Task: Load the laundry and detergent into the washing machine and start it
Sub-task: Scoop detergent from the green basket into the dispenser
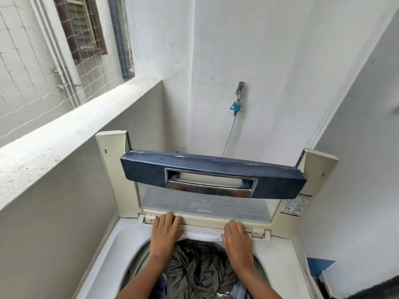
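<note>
Reaching over the heap of dark grey and blue checked laundry (198, 270), which already sits inside the round drum of the cream top-loading washing machine (278, 253), I have both hands on the folded lid's lower cream edge (205, 222) at the back of the opening. My left hand (167, 228) lies palm down, its fingers (170, 217) extended and close together over that edge; my right hand (236, 235) does the same further right, fingers (234, 225) curled lightly over the rim. Neither pinches anything; they press flat.

I judge the step to be bringing the lid down, or steadying it. I see no detergent here, so I cannot say whether it has gone in. To do this well I would keep both hands level so the hinged panels fold evenly, draw the edge toward me slowly, and pull my wrists clear of the drum before it closes. The cloth heap rides high; I would check no sleeve drapes over the rim.

Above, the dark blue lid panel with chrome recessed handle (212, 180) tilts forward. Behind it a blue-collared wall tap (237, 106) feeds a thin hose.
</note>
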Motion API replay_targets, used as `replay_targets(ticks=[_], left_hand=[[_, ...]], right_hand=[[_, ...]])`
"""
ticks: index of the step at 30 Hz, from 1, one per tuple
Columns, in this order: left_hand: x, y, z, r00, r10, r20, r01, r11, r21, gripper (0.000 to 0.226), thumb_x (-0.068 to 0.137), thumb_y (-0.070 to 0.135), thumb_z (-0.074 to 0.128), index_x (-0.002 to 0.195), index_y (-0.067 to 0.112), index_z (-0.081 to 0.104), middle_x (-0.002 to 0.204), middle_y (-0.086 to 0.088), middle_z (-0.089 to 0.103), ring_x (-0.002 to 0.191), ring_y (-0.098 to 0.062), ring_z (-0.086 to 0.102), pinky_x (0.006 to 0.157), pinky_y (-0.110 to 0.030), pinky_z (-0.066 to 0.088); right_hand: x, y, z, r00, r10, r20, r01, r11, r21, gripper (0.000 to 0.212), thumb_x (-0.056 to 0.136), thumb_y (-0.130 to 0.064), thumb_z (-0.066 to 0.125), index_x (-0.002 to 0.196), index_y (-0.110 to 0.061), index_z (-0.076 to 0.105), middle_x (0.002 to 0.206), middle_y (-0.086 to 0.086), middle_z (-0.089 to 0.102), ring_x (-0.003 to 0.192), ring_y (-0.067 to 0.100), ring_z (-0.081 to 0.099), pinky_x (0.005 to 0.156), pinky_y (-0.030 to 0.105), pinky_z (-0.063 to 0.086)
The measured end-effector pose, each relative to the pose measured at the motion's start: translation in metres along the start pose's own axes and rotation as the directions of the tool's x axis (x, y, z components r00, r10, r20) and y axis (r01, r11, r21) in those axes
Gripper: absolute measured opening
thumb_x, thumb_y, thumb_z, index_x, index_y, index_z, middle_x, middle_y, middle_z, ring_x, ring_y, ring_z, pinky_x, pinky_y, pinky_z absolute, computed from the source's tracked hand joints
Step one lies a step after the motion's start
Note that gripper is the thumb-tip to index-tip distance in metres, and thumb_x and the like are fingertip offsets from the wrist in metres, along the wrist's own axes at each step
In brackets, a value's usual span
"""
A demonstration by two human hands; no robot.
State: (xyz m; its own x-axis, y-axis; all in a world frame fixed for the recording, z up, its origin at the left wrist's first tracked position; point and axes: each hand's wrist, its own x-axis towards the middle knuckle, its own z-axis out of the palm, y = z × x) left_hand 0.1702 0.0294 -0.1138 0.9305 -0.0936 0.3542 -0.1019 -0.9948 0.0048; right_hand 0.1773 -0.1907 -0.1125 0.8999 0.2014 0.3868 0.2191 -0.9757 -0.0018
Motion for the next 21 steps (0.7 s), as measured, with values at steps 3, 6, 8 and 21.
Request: replay_targets(ticks=[3,6,8,21], left_hand=[[0.001,-0.002,0.006,0.997,0.006,-0.076,-0.006,1.0,0.006,0.05,0.058,0.035,0.083,0.086,0.018,0.045,0.079,-0.004,0.053,0.075,-0.024,0.038,0.07,-0.036,0.03],[0.002,-0.005,0.01,0.986,0.045,-0.162,-0.043,0.999,0.016,0.035,0.069,0.036,0.07,0.086,0.017,0.045,0.081,-0.004,0.048,0.075,-0.023,0.036,0.069,-0.034,0.029],[0.001,-0.006,0.011,0.979,0.063,-0.194,-0.06,0.998,0.023,0.025,0.074,0.038,0.054,0.085,0.017,0.044,0.082,-0.003,0.045,0.074,-0.023,0.036,0.068,-0.033,0.028],[-0.007,0.02,-0.034,0.96,-0.153,0.233,0.143,0.988,0.061,0.053,0.052,0.021,0.083,0.095,0.019,0.051,0.091,-0.003,0.055,0.086,-0.024,0.056,0.094,-0.042,0.037]], right_hand=[[0.0,0.002,0.001,0.998,-0.028,-0.047,0.029,0.999,0.021,0.04,0.046,-0.009,0.087,0.073,-0.015,0.059,0.075,0.001,0.056,0.076,0.019,0.04,0.049,0.029,0.046],[-0.001,0.003,0.001,0.995,-0.049,-0.083,0.051,0.999,0.02,0.039,0.05,-0.008,0.085,0.073,-0.016,0.055,0.073,0.002,0.054,0.075,0.019,0.039,0.049,0.029,0.044],[-0.002,0.003,0.001,0.994,-0.062,-0.095,0.064,0.998,0.021,0.04,0.052,-0.008,0.085,0.075,-0.016,0.053,0.074,0.002,0.054,0.075,0.019,0.04,0.05,0.029,0.045],[-0.005,-0.001,-0.022,0.998,-0.051,0.046,0.053,0.997,-0.048,0.042,0.04,0.003,0.083,0.067,-0.014,0.056,0.069,0.003,0.053,0.066,0.02,0.052,0.036,0.027,0.041]])
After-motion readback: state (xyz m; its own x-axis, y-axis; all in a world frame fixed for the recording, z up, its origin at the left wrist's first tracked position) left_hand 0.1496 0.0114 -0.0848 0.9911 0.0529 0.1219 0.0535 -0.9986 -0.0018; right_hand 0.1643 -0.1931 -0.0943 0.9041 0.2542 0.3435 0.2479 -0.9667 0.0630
